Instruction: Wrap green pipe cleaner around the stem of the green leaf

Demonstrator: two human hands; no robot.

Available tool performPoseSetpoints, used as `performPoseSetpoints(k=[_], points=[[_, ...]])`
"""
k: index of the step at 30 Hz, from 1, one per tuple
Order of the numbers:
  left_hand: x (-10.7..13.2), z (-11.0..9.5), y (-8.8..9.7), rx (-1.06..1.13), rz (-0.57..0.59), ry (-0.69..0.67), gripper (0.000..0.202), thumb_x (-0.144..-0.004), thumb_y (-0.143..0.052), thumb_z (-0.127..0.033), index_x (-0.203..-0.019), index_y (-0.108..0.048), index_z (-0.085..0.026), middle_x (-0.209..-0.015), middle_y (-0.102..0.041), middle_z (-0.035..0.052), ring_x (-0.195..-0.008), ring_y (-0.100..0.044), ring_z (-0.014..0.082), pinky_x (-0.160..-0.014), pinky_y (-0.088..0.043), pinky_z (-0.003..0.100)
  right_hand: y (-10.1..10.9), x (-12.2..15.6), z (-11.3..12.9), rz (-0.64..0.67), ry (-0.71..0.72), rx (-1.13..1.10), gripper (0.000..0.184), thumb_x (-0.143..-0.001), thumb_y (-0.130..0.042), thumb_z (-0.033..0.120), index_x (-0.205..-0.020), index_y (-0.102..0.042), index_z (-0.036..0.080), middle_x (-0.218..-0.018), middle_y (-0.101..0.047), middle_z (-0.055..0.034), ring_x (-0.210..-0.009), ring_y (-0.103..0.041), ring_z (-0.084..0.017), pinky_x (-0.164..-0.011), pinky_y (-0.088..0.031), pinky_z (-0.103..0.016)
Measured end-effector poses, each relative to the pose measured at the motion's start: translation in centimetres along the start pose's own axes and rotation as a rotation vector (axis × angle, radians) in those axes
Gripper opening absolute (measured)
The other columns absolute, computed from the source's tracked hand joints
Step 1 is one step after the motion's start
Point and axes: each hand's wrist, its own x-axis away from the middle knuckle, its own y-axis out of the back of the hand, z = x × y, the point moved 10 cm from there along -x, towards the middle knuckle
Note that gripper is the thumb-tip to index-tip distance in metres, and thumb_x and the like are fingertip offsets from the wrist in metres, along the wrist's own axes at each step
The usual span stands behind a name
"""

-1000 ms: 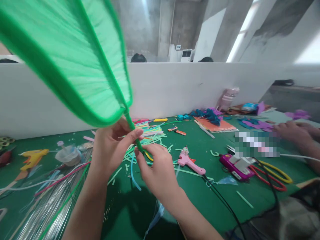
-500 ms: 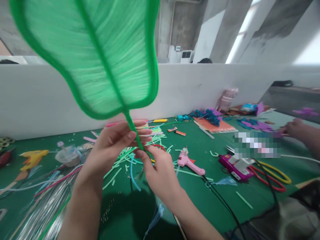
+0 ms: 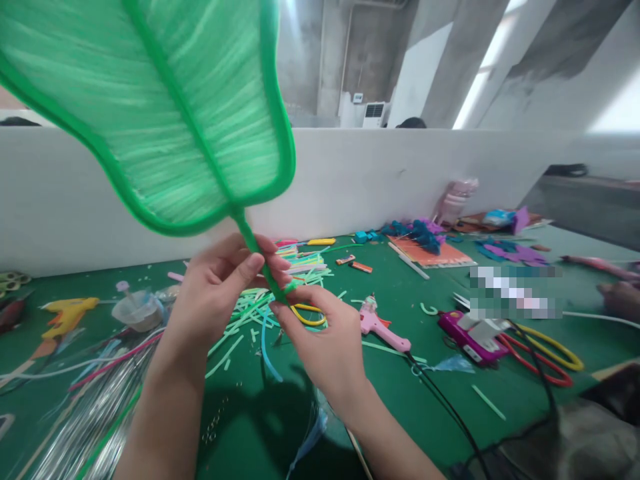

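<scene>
A large green leaf-shaped piece with a thick wrapped rim, a midrib and a sheer, streaked surface rises above both hands, its top cut off by the view. It leans to the left. My left hand is closed round its green stem, thumb in front and fingers behind. At the stem's lower end, my right hand pinches the tip between thumb and fingers. Behind the hands lie many cut pieces of green, white and pink tubing on the green table.
A pink glue gun lies right of my hands, its cord running forward. Beyond it are a purple power strip and another person's hand. On the left are a yellow glue gun, a plastic cup and silvery wires.
The leaf has shifted left and tilted further left. My left hand has moved slightly left along with the stem. The other person's hand at the right has drawn back toward the edge.
</scene>
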Motion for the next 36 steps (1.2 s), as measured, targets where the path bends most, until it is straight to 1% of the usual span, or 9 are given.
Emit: performPoseSetpoints(k=[4, 7, 10, 14, 17, 21, 28, 31, 36], points=[[0.1, -0.3, -0.2, 0.042, 0.007, -0.001, 0.011, -0.088, -0.068, -0.029, -0.097, -0.071, -0.025, -0.082, -0.075, 0.0033, -0.069, -0.072, 0.0181, -0.066, -0.062, 0.032, -0.4, -0.1, -0.9, 0.021, -0.104, -0.233, 0.010, -0.077, -0.077, 0.021, -0.084, -0.071, 0.021, -0.079, -0.075, 0.0000, -0.075, -0.071, -0.018, -0.073, -0.057, -0.031], [0.0, -0.3, -0.3, 0.054, 0.008, 0.001, 0.009, -0.088, -0.068, -0.029, -0.096, -0.072, -0.025, -0.083, -0.076, 0.0034, -0.068, -0.072, 0.0181, -0.067, -0.062, 0.033, -0.4, 0.0, -1.1, 0.006, -0.110, -0.280, 0.009, -0.077, -0.077, 0.022, -0.081, -0.069, 0.020, -0.078, -0.074, -0.0004, -0.077, -0.071, -0.018, -0.074, -0.057, -0.032], [0.0, -0.3, -0.3, 0.038, -0.015, -0.001, 0.010, -0.087, -0.069, -0.029, -0.095, -0.072, -0.025, -0.081, -0.076, 0.0028, -0.068, -0.072, 0.0179, -0.064, -0.062, 0.031, 0.3, 0.2, -0.3, -0.052, -0.017, -0.197, 0.006, -0.080, -0.075, 0.021, -0.081, -0.069, 0.021, -0.083, -0.075, -0.0017, -0.080, -0.071, -0.019, -0.077, -0.057, -0.035], [0.0, -0.6, 0.0, -0.007, -0.068, -0.025, 0.009, -0.085, -0.072, -0.028, -0.094, -0.071, -0.025, -0.078, -0.075, 0.0011, -0.069, -0.072, 0.0159, -0.064, -0.062, 0.027, 1.2, 0.7, 2.4, -0.142, 0.258, -0.012, 0.006, -0.084, -0.071, 0.016, -0.084, -0.068, 0.021, -0.088, -0.077, -0.0024, -0.084, -0.072, -0.019, -0.082, -0.054, -0.037], [0.1, -0.8, 0.2, -0.044, -0.101, -0.045, 0.009, -0.084, -0.074, -0.029, -0.091, -0.071, -0.025, -0.077, -0.076, 0.0000, -0.070, -0.072, 0.0148, -0.062, -0.061, 0.024, 1.2, 1.0, 3.5, -0.155, 0.368, 0.088, 0.007, -0.085, -0.069, 0.015, -0.085, -0.069, 0.022, -0.086, -0.078, -0.0014, -0.084, -0.072, -0.019, -0.082, -0.052, -0.038], [0.2, -1.0, 0.5, -0.083, -0.158, -0.061, 0.009, -0.083, -0.076, -0.030, -0.086, -0.070, -0.023, -0.076, -0.076, -0.0002, -0.068, -0.072, 0.0138, -0.059, -0.061, 0.022, 1.2, 1.0, 3.7, -0.167, 0.404, 0.111, 0.009, -0.086, -0.068, 0.015, -0.088, -0.070, 0.023, -0.089, -0.079, -0.0009, -0.084, -0.074, -0.019, -0.085, -0.051, -0.038], [0.6, -1.4, 1.3, -0.129, -0.316, -0.097, 0.016, -0.079, -0.079, -0.032, -0.083, -0.070, -0.021, -0.073, -0.075, -0.0014, -0.064, -0.071, 0.0125, -0.062, -0.061, 0.021, 1.2, 1.2, 3.9, -0.169, 0.423, 0.107, 0.011, -0.086, -0.071, 0.014, -0.091, -0.071, 0.023, -0.090, -0.080, -0.0014, -0.084, -0.076, -0.019, -0.089, -0.051, -0.039], [0.6, -1.3, 1.4, -0.164, -0.347, -0.095, 0.019, -0.078, -0.079, -0.034, -0.081, -0.067, -0.019, -0.071, -0.073, -0.0014, -0.062, -0.071, 0.0135, -0.061, -0.061, 0.023, 1.1, 1.3, 4.2, -0.172, 0.440, 0.135, 0.011, -0.086, -0.070, 0.013, -0.091, -0.071, 0.023, -0.089, -0.080, -0.0007, -0.082, -0.075, -0.018, -0.090, -0.050, -0.039], [0.6, -1.3, 1.3, -0.120, -0.362, -0.135, 0.024, -0.076, -0.080, -0.033, -0.073, -0.061, -0.020, -0.067, -0.068, -0.0039, -0.059, -0.068, 0.0118, -0.057, -0.057, 0.022, 0.9, 1.4, 4.4, -0.179, 0.463, 0.214, 0.013, -0.087, -0.067, 0.014, -0.094, -0.070, 0.024, -0.091, -0.080, -0.0002, -0.083, -0.075, -0.018, -0.090, -0.049, -0.039]])
